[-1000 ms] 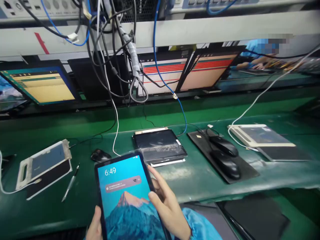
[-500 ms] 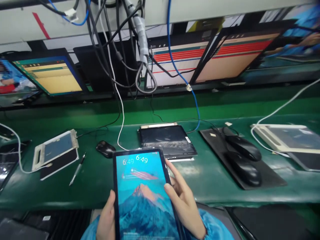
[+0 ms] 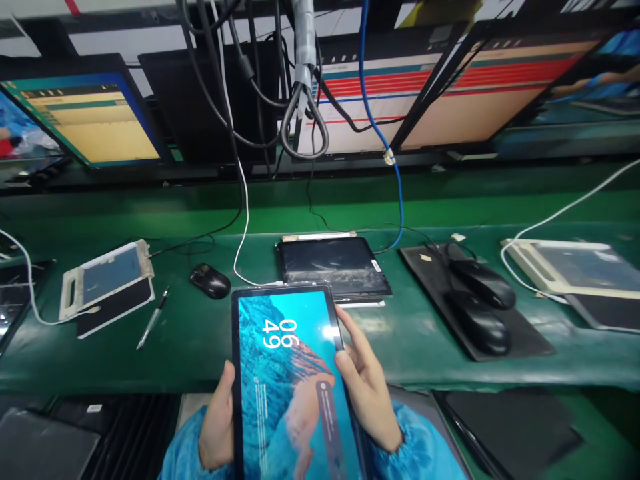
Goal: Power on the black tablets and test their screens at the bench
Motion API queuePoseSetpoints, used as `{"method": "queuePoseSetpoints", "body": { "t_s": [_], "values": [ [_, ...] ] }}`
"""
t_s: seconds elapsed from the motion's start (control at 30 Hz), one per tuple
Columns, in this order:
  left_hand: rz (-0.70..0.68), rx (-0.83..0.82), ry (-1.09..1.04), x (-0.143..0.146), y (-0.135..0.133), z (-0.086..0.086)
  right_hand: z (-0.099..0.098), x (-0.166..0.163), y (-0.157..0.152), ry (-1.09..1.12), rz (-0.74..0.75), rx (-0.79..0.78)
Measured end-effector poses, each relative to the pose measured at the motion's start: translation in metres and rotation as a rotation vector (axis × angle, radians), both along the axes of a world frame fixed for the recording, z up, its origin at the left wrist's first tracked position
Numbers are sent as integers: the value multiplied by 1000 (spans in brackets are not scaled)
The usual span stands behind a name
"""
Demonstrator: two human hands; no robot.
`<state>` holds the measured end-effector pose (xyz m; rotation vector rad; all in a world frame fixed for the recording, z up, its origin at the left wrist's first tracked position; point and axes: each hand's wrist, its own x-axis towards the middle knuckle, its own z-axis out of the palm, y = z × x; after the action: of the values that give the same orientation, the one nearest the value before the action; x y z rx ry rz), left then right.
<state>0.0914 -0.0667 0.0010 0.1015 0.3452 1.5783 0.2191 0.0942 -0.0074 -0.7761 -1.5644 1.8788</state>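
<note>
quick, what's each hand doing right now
Left hand: holding the black-framed, blue-screened rectangular tablet by its left edge.
Right hand: holding the same tablet by its right edge.

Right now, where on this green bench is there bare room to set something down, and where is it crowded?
The bench has bare patches between the pen and the tablet, nearer than the lone mouse, and between the right hand and the mouse pad. Crowded: beyond the tablet, with a dark slab and white cable, and the mouse pad, bearing two black mice.
</note>
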Motion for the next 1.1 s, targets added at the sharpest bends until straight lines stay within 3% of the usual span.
{"method": "queuePoseSetpoints", "body": {
  "t_s": [0.27, 0.4, 0.57, 0.73, 0.9, 1.1],
  "values": [
    [42, 72, 6, -2, 4, -2, 6, -6, 18, -12, 119, 76],
    [93, 124, 32, -4, 7, -3, 7, -20, 35, -23, 173, 188],
    [134, 81, 88, -7, 17, -3, 11, -30, 51, -27, 325, 283],
    [266, -16, 160, -6, 22, -6, 15, -15, 46, -185, 388, 548],
    [265, -49, 102, -4, 31, 1, 10, -4, 37, -323, 398, 831],
    [324, -51, 79, -1, 30, -2, 1, -10, 32, -374, 373, 995]
  ]
}}
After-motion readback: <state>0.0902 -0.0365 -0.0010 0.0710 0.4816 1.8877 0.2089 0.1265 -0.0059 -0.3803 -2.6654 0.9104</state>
